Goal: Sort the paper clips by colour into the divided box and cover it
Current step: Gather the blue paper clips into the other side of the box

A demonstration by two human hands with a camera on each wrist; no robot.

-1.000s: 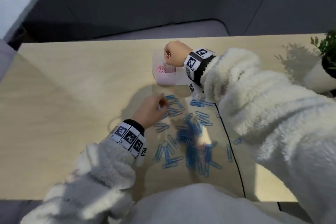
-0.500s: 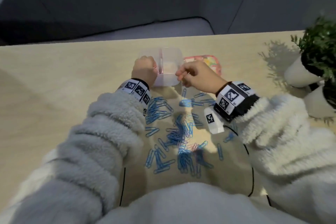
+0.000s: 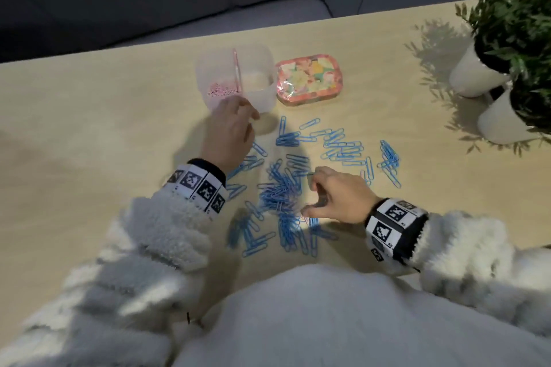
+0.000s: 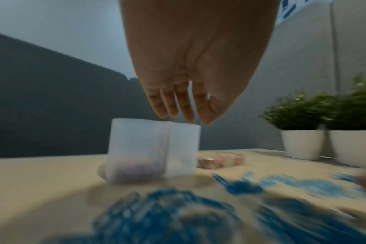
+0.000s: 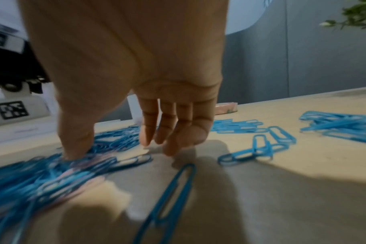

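The translucent divided box (image 3: 256, 68) stands at the back of the table, with pink clips (image 3: 220, 89) in its left compartment; the right one looks empty. Its patterned lid (image 3: 308, 79) lies just to its right. Many blue paper clips (image 3: 343, 144) are scattered in front. My left hand (image 3: 238, 125) hovers at the box's front edge with straight fingers (image 4: 175, 105) and holds nothing. My right hand (image 3: 313, 195) is spread over the central pile, its thumb (image 5: 73, 148) pressing on clips with a pinkish one among them.
Two white pots with green plants (image 3: 507, 48) stand at the table's right end. The pale wooden table (image 3: 89, 128) stretches to the left. A dark sofa lies beyond the far edge. My fluffy sleeves cover the table's near edge.
My right hand came back from the box rim down to the blue pile. My left hand let go of the box's left side and drew back to its front edge.
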